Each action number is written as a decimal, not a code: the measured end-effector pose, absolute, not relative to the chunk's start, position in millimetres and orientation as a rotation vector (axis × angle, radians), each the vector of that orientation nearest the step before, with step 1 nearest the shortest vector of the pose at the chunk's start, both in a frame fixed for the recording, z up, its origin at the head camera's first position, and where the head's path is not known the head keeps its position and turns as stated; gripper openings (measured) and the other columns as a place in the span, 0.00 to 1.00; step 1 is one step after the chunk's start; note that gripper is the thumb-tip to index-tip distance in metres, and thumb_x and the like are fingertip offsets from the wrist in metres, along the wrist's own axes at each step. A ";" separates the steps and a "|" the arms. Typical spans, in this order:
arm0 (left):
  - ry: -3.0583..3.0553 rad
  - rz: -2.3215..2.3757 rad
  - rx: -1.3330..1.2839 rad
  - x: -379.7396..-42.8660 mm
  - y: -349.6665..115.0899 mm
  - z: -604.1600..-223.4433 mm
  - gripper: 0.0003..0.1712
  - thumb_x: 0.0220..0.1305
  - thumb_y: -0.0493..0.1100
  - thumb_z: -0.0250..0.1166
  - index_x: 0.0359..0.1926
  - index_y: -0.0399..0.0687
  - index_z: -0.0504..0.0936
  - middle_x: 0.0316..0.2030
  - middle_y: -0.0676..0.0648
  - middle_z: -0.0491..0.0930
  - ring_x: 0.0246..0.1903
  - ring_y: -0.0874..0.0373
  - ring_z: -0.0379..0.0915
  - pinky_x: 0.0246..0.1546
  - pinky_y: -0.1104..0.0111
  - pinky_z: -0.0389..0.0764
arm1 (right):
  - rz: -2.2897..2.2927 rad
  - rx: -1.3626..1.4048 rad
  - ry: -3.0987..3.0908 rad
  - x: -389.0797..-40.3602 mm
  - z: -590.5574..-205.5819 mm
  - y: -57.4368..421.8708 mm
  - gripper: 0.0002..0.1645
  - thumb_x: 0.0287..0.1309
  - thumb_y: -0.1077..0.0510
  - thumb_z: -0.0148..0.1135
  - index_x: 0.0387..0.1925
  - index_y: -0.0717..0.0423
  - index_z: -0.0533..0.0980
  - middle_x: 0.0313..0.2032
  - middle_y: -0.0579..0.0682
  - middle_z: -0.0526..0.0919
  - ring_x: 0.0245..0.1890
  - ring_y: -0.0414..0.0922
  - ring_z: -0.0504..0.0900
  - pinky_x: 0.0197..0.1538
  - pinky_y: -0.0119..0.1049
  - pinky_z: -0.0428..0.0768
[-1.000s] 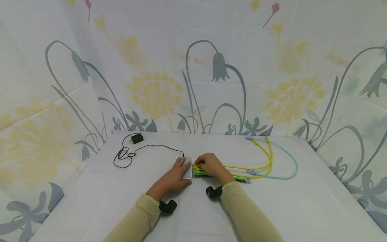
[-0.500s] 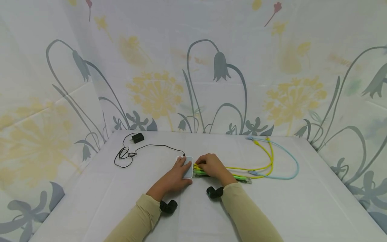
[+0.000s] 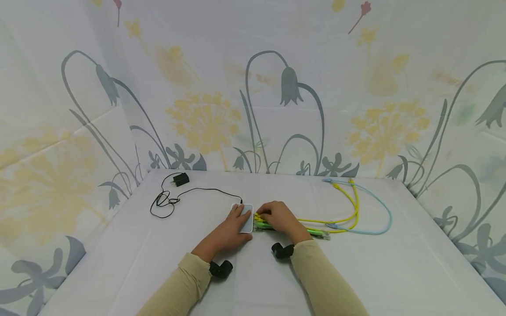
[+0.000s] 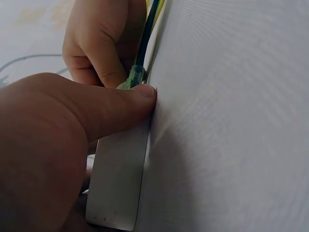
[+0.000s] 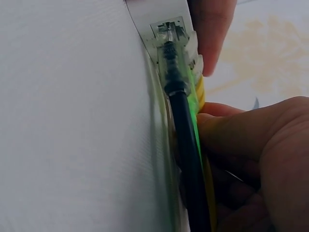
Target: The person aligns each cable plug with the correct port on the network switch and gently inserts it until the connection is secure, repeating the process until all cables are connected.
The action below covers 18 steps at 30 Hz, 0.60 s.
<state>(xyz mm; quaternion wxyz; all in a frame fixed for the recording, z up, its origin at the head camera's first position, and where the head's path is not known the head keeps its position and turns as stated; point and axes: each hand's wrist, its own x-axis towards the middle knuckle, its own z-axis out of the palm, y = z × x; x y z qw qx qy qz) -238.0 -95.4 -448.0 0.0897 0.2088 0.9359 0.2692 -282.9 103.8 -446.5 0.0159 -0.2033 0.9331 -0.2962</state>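
Observation:
A white box-shaped network switch (image 3: 247, 224) lies on the table under my left hand (image 3: 231, 228). My left fingers spread over its top and far edge, and the thumb grips its near side, as the left wrist view shows. A black Ethernet cable (image 5: 186, 150) has its clear plug (image 5: 173, 67) in the port nearest me. Bright green cable (image 3: 316, 233) runs beside it. Just right of the switch, my right hand (image 3: 280, 216) pinches a yellow Ethernet cable (image 5: 201, 94) close to its plug end. Fingers and neighbouring cables hide most of the yellow plug.
A thin black power lead (image 3: 213, 189) runs from the switch's far side to a black power adapter (image 3: 181, 179) at the back left. Yellow cable (image 3: 357, 206) loops to the right. A light blue cable (image 3: 381, 202) curves across it there.
The head view has shifted very slightly. Both hands keep their places, the left on the switch and the right at the yellow Ethernet cable.

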 end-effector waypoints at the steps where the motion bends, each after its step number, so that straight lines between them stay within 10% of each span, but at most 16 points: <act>1: 2.784 0.798 0.618 -237.9 -95.4 -447.7 0.42 0.65 0.50 0.63 0.75 0.46 0.56 0.77 0.41 0.43 0.77 0.44 0.30 0.70 0.48 0.55 | -0.925 -0.637 2.894 -282.6 -445.6 104.5 0.10 0.64 0.59 0.60 0.43 0.50 0.85 0.44 0.47 0.86 0.49 0.46 0.82 0.56 0.46 0.77; 18: 2.790 0.790 0.628 -238.3 -96.4 -448.2 0.42 0.65 0.51 0.63 0.75 0.48 0.56 0.77 0.41 0.43 0.77 0.44 0.30 0.70 0.48 0.56 | -0.924 -0.647 2.752 -282.8 -434.3 126.3 0.10 0.64 0.51 0.61 0.43 0.43 0.85 0.47 0.42 0.86 0.55 0.48 0.79 0.61 0.48 0.73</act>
